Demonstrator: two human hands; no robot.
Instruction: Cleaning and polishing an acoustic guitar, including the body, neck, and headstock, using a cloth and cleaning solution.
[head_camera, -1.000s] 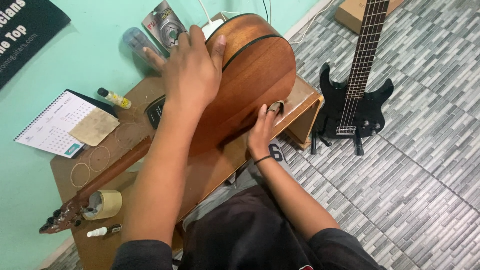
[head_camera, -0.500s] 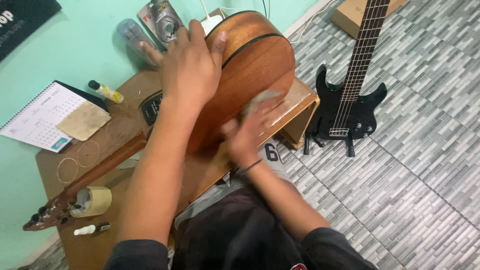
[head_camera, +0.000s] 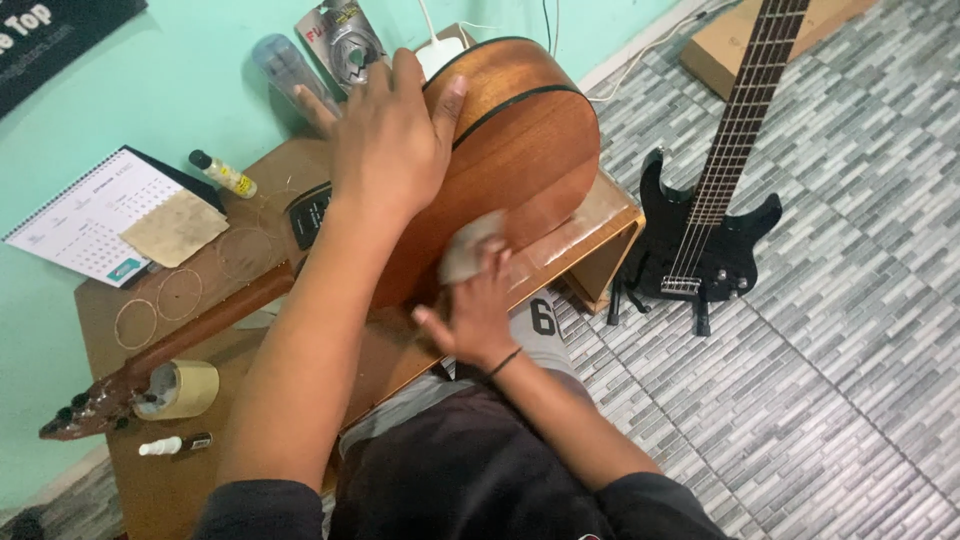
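Observation:
A brown acoustic guitar (head_camera: 520, 130) stands on its side on a small wooden table (head_camera: 600, 225), its neck and headstock (head_camera: 85, 408) running down to the left. My left hand (head_camera: 390, 140) lies flat with spread fingers on top of the guitar body. My right hand (head_camera: 475, 310) presses a small grey pad (head_camera: 468, 245), which looks like sandpaper or a cloth, against the guitar's side near the table's front edge.
A black electric bass (head_camera: 715, 210) stands on the tiled floor at the right. On the table lie a calendar (head_camera: 80, 215), a tan sheet (head_camera: 175, 228), coiled strings (head_camera: 180, 295), a tape roll (head_camera: 185, 388), a small bottle (head_camera: 225, 175) and a white tube (head_camera: 170, 444). A cardboard box (head_camera: 720, 50) sits by the wall.
My right hand has slid from the guitar's far lower edge back toward me along the side, with the grey pad under its fingers. My left hand stays flat on the body.

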